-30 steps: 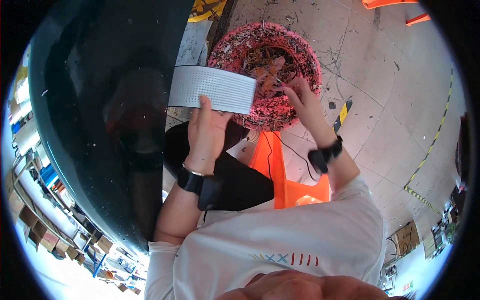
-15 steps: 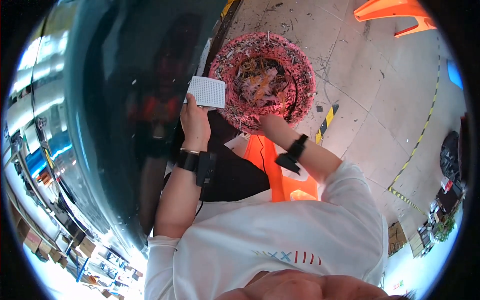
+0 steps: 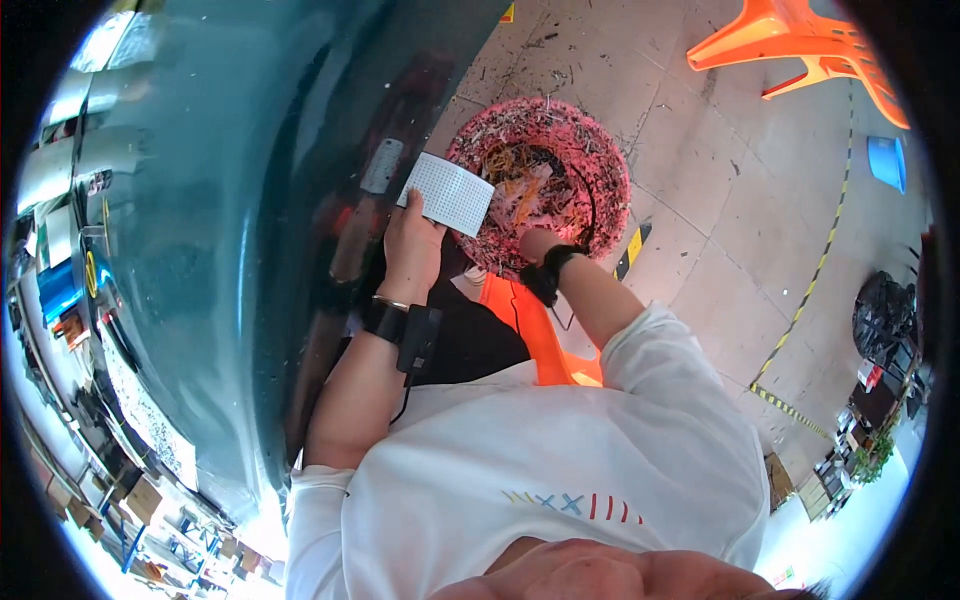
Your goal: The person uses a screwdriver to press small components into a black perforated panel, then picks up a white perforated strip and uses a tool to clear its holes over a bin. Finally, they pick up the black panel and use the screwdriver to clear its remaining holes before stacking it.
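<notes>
The left hand (image 3: 412, 245) grips a white gridded card (image 3: 447, 193) by its near edge, held clear beside the pink basket (image 3: 600, 165), where the right hand (image 3: 535, 243) dips among scraps, fingers hidden.

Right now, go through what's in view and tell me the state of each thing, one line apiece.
Left hand: closed on the white gridded board, held up beside the basket.
White gridded board: gripped at one edge, tilted.
Right hand: reaching down into the basket, fingers hidden.
Red woven basket: on the floor, open, holding loose scraps.
Orange stool: tipped over on the floor.
Large dark-green tank: glossy, reflecting the person.
</notes>
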A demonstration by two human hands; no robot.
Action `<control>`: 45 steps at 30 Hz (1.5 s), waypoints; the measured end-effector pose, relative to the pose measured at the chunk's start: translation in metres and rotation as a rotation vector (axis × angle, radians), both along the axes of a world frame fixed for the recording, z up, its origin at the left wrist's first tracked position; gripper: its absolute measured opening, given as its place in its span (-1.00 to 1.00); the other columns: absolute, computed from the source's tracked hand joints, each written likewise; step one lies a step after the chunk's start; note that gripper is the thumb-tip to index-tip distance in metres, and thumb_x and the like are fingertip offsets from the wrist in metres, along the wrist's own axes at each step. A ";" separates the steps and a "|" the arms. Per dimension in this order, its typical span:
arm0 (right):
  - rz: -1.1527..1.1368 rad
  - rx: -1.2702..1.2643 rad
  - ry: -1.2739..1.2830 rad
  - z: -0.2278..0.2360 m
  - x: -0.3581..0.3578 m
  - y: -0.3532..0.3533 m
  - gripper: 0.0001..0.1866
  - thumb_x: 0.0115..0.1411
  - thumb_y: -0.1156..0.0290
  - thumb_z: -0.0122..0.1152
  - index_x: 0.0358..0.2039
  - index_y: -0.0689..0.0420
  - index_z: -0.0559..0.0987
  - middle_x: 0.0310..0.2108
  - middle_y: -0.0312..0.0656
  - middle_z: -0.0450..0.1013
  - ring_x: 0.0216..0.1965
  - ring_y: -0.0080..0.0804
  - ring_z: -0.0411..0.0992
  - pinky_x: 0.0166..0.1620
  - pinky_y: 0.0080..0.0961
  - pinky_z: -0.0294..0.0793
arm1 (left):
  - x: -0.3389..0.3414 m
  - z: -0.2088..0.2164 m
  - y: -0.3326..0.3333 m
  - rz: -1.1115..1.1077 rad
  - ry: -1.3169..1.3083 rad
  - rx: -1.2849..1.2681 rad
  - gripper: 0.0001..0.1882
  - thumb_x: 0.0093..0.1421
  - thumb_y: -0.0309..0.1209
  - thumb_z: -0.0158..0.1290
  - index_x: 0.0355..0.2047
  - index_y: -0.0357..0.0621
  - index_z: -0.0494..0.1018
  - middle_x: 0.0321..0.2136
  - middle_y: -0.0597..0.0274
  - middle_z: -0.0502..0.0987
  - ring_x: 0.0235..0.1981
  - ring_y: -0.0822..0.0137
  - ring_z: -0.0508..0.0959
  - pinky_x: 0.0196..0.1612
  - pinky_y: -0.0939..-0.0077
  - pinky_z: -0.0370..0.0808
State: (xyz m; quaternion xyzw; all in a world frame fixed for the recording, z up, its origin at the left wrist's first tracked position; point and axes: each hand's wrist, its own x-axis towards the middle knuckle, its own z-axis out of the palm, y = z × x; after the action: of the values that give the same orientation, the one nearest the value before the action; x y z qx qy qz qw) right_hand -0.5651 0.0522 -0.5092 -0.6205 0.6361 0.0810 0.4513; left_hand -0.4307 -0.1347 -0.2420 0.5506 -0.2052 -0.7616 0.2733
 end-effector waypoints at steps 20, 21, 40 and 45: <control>-0.779 0.391 -0.301 0.162 -0.057 0.072 -0.67 0.29 0.21 0.09 0.01 0.01 0.58 -0.47 -0.12 0.53 -0.54 -0.37 0.52 -0.50 -0.35 0.53 | -0.020 0.119 0.042 -0.567 0.370 -0.165 -0.68 0.41 -0.43 -0.04 0.12 -0.24 0.37 -0.02 0.26 0.55 0.00 0.46 0.51 0.09 0.53 0.43; -0.833 0.367 -0.346 0.146 -0.058 0.093 -0.67 0.30 0.20 0.10 0.01 0.00 0.58 -0.48 -0.15 0.53 -0.56 -0.40 0.51 -0.52 -0.36 0.52 | -0.017 0.130 0.042 -0.597 0.314 -0.223 -0.68 0.41 -0.44 -0.05 0.13 -0.24 0.37 -0.02 0.26 0.55 -0.01 0.48 0.51 0.08 0.56 0.42; -0.449 0.339 -0.144 0.170 -0.118 0.112 -0.51 0.16 -0.02 0.26 -0.63 0.16 0.53 -0.68 -0.22 0.42 -0.66 -0.43 0.39 -0.53 -0.41 0.30 | 0.086 0.238 0.053 -0.159 0.593 -0.778 -0.67 0.45 -0.39 -0.12 0.15 -0.22 0.38 0.01 0.30 0.54 -0.01 0.50 0.50 0.11 0.53 0.39; -0.266 0.203 0.407 0.196 -0.186 0.141 -0.63 0.13 0.10 0.26 -0.35 0.21 0.65 -0.45 0.06 0.57 -0.36 -0.12 0.58 -0.25 -0.17 0.48 | 0.097 0.251 0.055 -0.021 0.608 -0.810 -0.65 0.47 -0.33 -0.17 0.15 -0.20 0.38 0.00 0.29 0.54 -0.02 0.49 0.51 0.11 0.53 0.40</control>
State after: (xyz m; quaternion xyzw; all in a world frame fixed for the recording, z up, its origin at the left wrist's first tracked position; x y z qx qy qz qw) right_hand -0.7509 0.1935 -0.3132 -0.4539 0.7785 0.2074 0.3807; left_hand -0.3337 -0.0796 0.0086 0.1515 -0.4008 -0.7497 0.5044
